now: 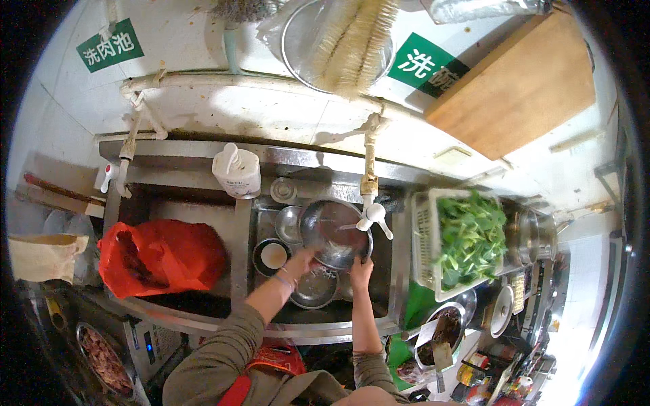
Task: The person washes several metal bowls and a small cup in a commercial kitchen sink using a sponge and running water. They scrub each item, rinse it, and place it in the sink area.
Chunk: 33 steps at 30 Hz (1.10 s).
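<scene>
A wide metal bowl (335, 233) is tilted under the white-handled tap (373, 222), over the right sink basin. My right hand (361, 271) grips its near right rim. At the near left rim is my left hand (300, 265); its fingers are blurred, and whether they grip or only touch the bowl is unclear. Below both hands a round metal pan (315, 292) lies in the basin. Left of the bowl sit a smaller metal bowl (288, 223) and a dark round container (273, 255) with pale contents. A glass-like round dish (283, 190) stands behind them.
A red plastic bag (167, 259) fills much of the left basin. A white pump bottle (236, 170) stands behind the divider. At right is a white basket (427, 243) of cut greens (469, 238). A wooden board (518, 86) leans against the wall, near brushes (355, 45).
</scene>
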{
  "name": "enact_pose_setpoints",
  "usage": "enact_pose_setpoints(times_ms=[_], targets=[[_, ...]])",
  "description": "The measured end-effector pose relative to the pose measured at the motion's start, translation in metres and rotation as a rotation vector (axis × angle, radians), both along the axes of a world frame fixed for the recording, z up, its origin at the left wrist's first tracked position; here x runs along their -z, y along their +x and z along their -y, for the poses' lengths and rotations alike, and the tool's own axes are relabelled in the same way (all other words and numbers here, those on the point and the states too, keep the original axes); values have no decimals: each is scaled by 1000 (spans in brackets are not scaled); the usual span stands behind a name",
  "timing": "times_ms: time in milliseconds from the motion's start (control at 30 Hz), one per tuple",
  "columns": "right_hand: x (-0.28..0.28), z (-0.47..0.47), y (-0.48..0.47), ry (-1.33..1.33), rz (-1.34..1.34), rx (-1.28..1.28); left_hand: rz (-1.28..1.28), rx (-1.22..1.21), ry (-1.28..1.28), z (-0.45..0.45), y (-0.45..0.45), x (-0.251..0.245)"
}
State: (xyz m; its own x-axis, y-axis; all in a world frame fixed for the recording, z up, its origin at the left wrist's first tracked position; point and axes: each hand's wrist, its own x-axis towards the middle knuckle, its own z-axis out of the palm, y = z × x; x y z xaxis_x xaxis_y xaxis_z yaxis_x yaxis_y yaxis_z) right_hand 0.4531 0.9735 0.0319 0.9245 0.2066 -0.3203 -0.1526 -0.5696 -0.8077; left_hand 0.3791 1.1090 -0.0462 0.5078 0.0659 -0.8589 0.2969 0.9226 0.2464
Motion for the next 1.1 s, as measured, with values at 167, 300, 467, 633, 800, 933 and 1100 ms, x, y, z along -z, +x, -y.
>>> enact_pose_setpoints(times_ms=[167,300,467,633,800,933,1100], targets=[[8,17,-7,222,-292,129,101,62,695,-56,16,16],[34,-8,-23,740,-625,465,-148,162,1041,-20,-2,-17],[73,-41,-29,679,-907,446,-35,190,1166,-6,-35,-65],[58,-59,33,-81,-416,142,-54,458,1539,-40,-73,-73],[5,-99,43,-87,564,-568,-205,783,1648,-46,-61,-75],[-27,-112,35,-484,670,-885,-76,791,1868,-52,-5,-72],[-43,-61,50,-765,389,-679,55,537,1651,-83,32,-43]])
